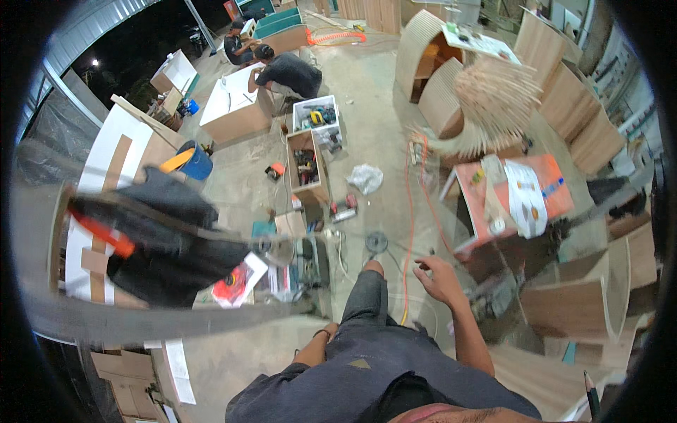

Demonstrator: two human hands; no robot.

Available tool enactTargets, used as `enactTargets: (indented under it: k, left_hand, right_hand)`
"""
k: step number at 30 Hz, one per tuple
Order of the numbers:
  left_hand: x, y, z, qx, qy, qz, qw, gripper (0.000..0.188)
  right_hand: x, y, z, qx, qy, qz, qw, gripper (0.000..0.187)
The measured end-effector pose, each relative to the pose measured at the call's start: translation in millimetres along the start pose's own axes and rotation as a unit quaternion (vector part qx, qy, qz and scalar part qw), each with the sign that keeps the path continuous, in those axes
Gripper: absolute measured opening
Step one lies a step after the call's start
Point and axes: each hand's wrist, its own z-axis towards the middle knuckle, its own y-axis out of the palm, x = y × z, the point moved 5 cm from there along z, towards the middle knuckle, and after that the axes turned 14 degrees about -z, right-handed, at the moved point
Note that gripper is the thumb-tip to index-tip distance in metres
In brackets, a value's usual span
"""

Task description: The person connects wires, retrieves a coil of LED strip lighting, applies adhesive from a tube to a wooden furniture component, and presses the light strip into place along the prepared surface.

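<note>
Orange cord (410,233) is trailing loose near the red surface (560,203)'s near-left corner, inviting a stumble; right hand (438,280) is hanging empty, fingers half-open; left hand (328,330), I cannot tell.

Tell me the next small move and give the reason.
Probably step carefully around the orange cord: in this view it runs along the concrete floor between the bent knee and the right hand, so a foot might snag it. The right hand looks open and seems to hold nothing, so nothing there appears to need setting down first.
</note>
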Motion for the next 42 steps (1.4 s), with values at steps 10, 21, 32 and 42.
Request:
enactTargets:
  k: [10,21,32,42]
  left_hand:
    - [218.4,-379.5,416.1,-0.064,-0.124,0.135,0.981,0.031]
    - [735.1,-883.5,723.5,0.269,0.236,-0.056,0.932,0.045]
    - [762.3,-1051.6,970.1,0.065,-0.172,0.011,0.983,0.036]
    - [902.8,-1253.8,1212.6,-0.015,-0.239,-0.029,0.970,0.031]
  right_hand:
    - [219.1,83.0,450.8,-0.050,0.217,-0.018,0.975,0.026]
    - [457.9,240.0,666.9,-0.352,0.428,0.046,0.831,0.037]
    - [564.8,150.1,1348.3,-0.143,0.381,0.077,0.910,0.047]
    - [629.5,30.3,1877.6,0.010,0.314,0.109,0.943,0.032]
